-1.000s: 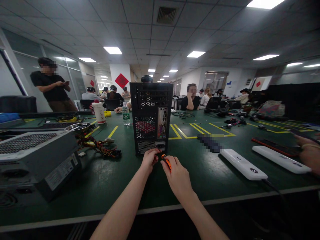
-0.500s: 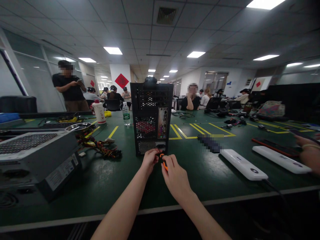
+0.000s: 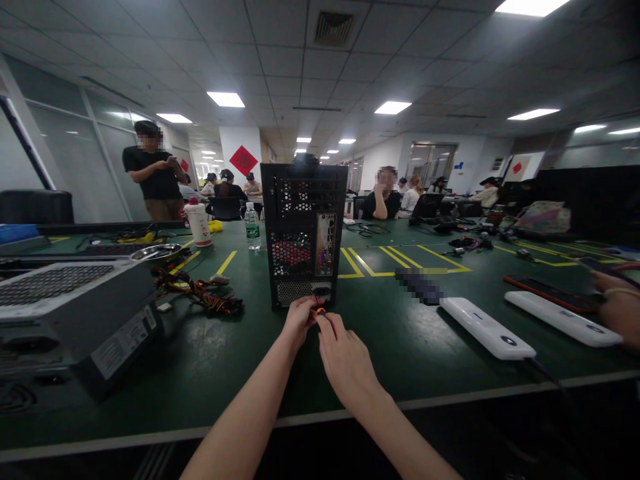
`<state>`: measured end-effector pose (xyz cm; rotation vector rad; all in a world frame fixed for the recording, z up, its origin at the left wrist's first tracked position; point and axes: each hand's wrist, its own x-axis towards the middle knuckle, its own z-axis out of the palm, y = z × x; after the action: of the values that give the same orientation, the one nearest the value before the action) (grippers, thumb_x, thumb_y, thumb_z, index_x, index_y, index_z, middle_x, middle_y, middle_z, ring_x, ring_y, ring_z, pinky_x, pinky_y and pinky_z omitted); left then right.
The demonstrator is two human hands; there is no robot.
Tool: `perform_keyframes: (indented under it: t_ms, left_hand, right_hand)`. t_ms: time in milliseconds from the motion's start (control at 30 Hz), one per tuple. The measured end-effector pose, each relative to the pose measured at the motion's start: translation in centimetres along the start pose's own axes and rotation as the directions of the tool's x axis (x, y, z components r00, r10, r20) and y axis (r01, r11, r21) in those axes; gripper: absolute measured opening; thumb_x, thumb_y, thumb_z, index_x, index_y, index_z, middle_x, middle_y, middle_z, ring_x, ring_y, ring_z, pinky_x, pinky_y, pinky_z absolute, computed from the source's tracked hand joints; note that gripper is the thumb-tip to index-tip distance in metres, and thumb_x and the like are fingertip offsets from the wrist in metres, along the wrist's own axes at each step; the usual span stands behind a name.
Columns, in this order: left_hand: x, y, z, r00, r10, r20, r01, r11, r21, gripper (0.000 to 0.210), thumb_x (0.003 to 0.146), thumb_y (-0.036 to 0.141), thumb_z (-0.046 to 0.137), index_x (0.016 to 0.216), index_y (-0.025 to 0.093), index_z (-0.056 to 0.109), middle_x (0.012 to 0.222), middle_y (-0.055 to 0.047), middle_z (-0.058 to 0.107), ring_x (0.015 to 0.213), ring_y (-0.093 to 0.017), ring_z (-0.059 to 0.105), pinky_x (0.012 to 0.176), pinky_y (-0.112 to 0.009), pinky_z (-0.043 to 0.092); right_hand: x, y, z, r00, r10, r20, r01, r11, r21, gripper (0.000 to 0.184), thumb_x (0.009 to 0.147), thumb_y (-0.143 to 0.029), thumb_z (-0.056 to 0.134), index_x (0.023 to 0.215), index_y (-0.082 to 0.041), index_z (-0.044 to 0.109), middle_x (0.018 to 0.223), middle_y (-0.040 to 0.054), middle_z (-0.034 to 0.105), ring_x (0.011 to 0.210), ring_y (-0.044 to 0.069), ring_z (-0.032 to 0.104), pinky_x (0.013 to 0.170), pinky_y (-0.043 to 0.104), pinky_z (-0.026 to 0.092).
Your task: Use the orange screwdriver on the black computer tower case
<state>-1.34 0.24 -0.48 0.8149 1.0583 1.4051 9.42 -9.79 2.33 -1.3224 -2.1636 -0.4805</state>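
A black computer case (image 3: 305, 220) stands upright on the green table, its rear side facing me, with a perforated power supply panel (image 3: 293, 294) at the bottom. Low against that panel, my right hand (image 3: 346, 350) is closed round a screwdriver (image 3: 321, 311) with an orange and black handle, mostly covered by the fingers. My left hand (image 3: 299, 320) is pinched at the front end of the screwdriver, near the case's lower edge. The tip and whatever it touches are hidden behind the fingers.
Grey power supply units (image 3: 60, 327) and bundled cables (image 3: 210, 297) lie left. Behind stand a water bottle (image 3: 253, 228) and a white cup (image 3: 199, 223). White devices (image 3: 487, 328) lie right, where another person's hand (image 3: 620, 310) holds a phone. People are further back.
My right hand has turned and moved slightly left and up, covering more of the orange handle. My left hand stays about where it was. The standing person at the left has shifted right.
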Motion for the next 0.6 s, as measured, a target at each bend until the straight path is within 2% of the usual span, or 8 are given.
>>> perform_keyframes:
  t_ms: [100,167,300,367,533,600]
  left_hand:
    - [0.07,-0.04,-0.06,1.000,-0.005,0.000,0.005,1.000,0.013,0.020,0.056,0.019,0.054,0.072,0.009,0.060,0.047,0.000,0.050,0.035,-0.004,0.036,0.036,-0.017,0.020]
    - [0.06,-0.03,-0.09,1.000,-0.008,0.009,0.008,1.000,0.017,0.021,0.056,0.020,0.055,0.072,0.008,0.060,0.047,0.000,0.049,0.034,-0.003,0.034,0.035,-0.017,0.017]
    - [0.11,-0.10,-0.09,1.000,0.001,0.015,0.000,1.000,-0.008,0.022,0.055,0.020,0.057,0.074,0.008,0.061,0.053,-0.002,0.054,0.037,-0.003,0.037,0.037,-0.017,0.022]
    - [0.17,-0.16,-0.08,1.000,0.007,0.005,-0.007,1.000,-0.013,0.021,0.055,0.018,0.056,0.072,0.009,0.061,0.055,-0.003,0.055,0.038,-0.004,0.039,0.038,-0.017,0.024]
    - [0.04,-0.02,-0.02,1.000,0.010,0.010,-0.010,1.000,0.008,0.017,0.056,0.018,0.054,0.069,0.010,0.061,0.052,-0.002,0.054,0.036,-0.003,0.037,0.036,-0.017,0.021]
    - [-0.11,0.12,0.05,1.000,-0.002,0.012,0.002,1.000,0.015,0.017,0.057,0.019,0.054,0.070,0.009,0.061,0.052,-0.002,0.054,0.035,-0.003,0.035,0.035,-0.017,0.019]
  right_hand:
    - [0.18,0.02,-0.27,0.999,0.049,0.024,-0.048,0.998,-0.046,0.025,0.085,-0.026,0.032,0.106,-0.021,0.044,0.088,0.0044,0.052,0.063,0.013,0.054,0.057,0.025,0.040]
    - [0.22,0.02,-0.42,0.996,0.090,0.028,-0.089,0.995,-0.035,0.025,0.085,-0.031,0.032,0.104,-0.022,0.045,0.086,0.0041,0.052,0.062,0.013,0.054,0.055,0.025,0.040]
    - [-0.14,-0.30,-0.04,0.998,0.059,0.025,-0.059,0.998,0.007,0.028,0.082,-0.021,0.036,0.110,-0.018,0.041,0.110,0.0100,0.046,0.077,0.015,0.055,0.063,0.026,0.042]
    - [-0.28,-0.47,0.28,0.999,0.025,0.021,-0.025,1.000,-0.002,0.030,0.082,-0.016,0.035,0.111,-0.017,0.040,0.113,0.0107,0.045,0.080,0.015,0.054,0.065,0.027,0.042]
    - [0.14,-0.43,0.10,0.996,0.089,0.009,-0.089,0.995,-0.037,0.024,0.085,-0.026,0.034,0.106,-0.021,0.043,0.084,0.0044,0.054,0.065,0.013,0.054,0.057,0.024,0.039]
    - [0.32,-0.38,-0.18,0.994,0.110,0.007,-0.109,0.994,-0.028,0.023,0.084,-0.030,0.035,0.103,-0.021,0.044,0.081,0.0037,0.053,0.065,0.013,0.054,0.056,0.024,0.039]
